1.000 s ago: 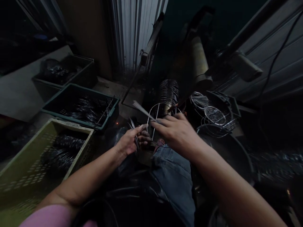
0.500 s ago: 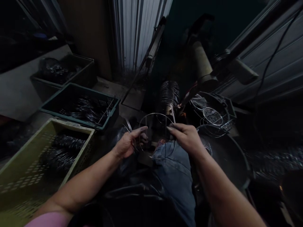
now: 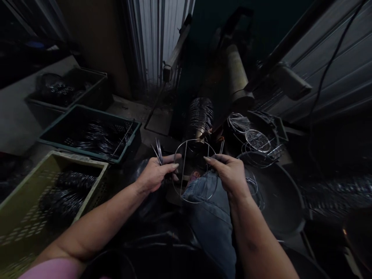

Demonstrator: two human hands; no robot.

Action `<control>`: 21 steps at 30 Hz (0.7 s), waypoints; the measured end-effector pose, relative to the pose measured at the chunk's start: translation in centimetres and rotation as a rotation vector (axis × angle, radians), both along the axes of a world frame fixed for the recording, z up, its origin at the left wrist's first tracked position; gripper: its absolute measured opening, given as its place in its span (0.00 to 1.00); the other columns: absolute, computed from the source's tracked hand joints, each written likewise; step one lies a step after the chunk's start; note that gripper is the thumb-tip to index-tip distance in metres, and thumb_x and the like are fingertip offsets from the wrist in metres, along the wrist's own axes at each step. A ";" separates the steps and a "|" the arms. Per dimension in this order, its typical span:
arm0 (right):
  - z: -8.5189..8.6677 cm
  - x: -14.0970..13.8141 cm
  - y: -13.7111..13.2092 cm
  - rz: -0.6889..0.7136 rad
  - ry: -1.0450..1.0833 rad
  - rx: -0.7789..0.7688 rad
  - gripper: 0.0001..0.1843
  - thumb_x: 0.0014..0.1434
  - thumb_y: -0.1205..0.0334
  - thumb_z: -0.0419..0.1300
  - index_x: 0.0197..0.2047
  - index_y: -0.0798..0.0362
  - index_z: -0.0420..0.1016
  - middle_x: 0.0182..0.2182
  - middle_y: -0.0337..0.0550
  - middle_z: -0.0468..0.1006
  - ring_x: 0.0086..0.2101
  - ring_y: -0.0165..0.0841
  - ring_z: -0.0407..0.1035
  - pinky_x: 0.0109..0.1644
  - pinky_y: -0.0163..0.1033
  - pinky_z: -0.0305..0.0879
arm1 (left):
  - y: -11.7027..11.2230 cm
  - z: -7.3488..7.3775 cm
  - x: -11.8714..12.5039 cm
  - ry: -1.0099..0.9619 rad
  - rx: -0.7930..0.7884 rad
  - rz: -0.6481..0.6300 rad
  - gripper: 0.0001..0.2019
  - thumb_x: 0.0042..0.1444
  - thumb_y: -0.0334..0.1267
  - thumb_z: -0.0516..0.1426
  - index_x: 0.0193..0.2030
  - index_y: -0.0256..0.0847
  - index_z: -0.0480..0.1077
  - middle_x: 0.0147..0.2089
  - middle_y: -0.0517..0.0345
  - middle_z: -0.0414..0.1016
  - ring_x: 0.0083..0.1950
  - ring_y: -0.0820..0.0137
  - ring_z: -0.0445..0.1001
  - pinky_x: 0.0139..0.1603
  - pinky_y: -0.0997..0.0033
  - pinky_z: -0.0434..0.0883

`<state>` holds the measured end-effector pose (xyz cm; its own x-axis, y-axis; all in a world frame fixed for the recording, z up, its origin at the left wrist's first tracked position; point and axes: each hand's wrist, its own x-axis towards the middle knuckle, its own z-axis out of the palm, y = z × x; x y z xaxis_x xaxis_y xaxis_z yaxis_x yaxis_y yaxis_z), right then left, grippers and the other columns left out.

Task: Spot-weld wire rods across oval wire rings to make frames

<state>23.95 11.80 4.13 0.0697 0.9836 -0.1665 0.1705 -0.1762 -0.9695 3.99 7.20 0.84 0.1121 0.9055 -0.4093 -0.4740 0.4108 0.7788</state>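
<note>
Since a second ago, our right hand (image 3: 231,172) has drawn back from beside our left hand (image 3: 157,172) to the far side of the ring (image 3: 183,166), which now shows as a full circle. We hold that ring, crossed by two thin bars, between both hands, in front of our jeans (image 3: 210,221). Our left thumb and fingers grasp its left edge, with a bundle of wires (image 3: 158,151) also in that grip. Our right thumb and fingers pinch its right side; pale rods (image 3: 222,146) stick up just beyond them, though we cannot tell whether that hand grips these too. Past the ring we see a dark coil (image 3: 201,114). To our left are a yellow crate (image 3: 17,182) and a green crate (image 3: 132,138); to our right, a basin (image 3: 279,197).
</note>
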 end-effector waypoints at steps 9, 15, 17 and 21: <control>1.0 0.5 3.5 -0.012 -0.004 -0.009 0.19 0.34 0.54 0.71 0.26 0.60 0.76 0.16 0.39 0.72 0.18 0.28 0.65 0.21 0.33 0.59 | 2.6 1.9 0.6 -0.014 0.024 0.040 0.20 0.45 0.30 0.61 0.48 0.34 0.70 0.24 0.56 0.72 0.21 0.73 0.71 0.25 0.70 0.72; 1.8 0.1 4.4 -0.046 0.010 -0.084 0.18 0.31 0.56 0.71 0.24 0.60 0.75 0.16 0.41 0.72 0.16 0.28 0.64 0.19 0.33 0.59 | 3.1 2.6 0.7 -0.006 0.003 0.035 0.18 0.46 0.29 0.59 0.47 0.35 0.71 0.23 0.58 0.71 0.20 0.75 0.70 0.23 0.74 0.69; 1.8 0.1 4.5 -0.052 0.024 -0.097 0.18 0.30 0.57 0.72 0.23 0.59 0.74 0.15 0.38 0.70 0.15 0.25 0.61 0.16 0.30 0.55 | 3.1 2.6 0.8 0.000 0.005 0.032 0.18 0.46 0.29 0.59 0.47 0.35 0.71 0.23 0.58 0.71 0.20 0.75 0.70 0.22 0.73 0.69; 1.1 0.5 4.3 -0.048 0.142 -0.103 0.18 0.30 0.57 0.72 0.24 0.59 0.74 0.13 0.34 0.67 0.13 0.22 0.56 0.13 0.27 0.49 | 3.3 2.5 1.1 0.033 0.031 0.050 0.18 0.46 0.30 0.59 0.47 0.34 0.70 0.22 0.59 0.71 0.20 0.75 0.69 0.21 0.74 0.68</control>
<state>24.45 16.11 5.24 0.0845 0.9569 -0.2777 0.0227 -0.2805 -0.9596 5.11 10.46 3.30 0.0531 0.9218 -0.3840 -0.4670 0.3628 0.8064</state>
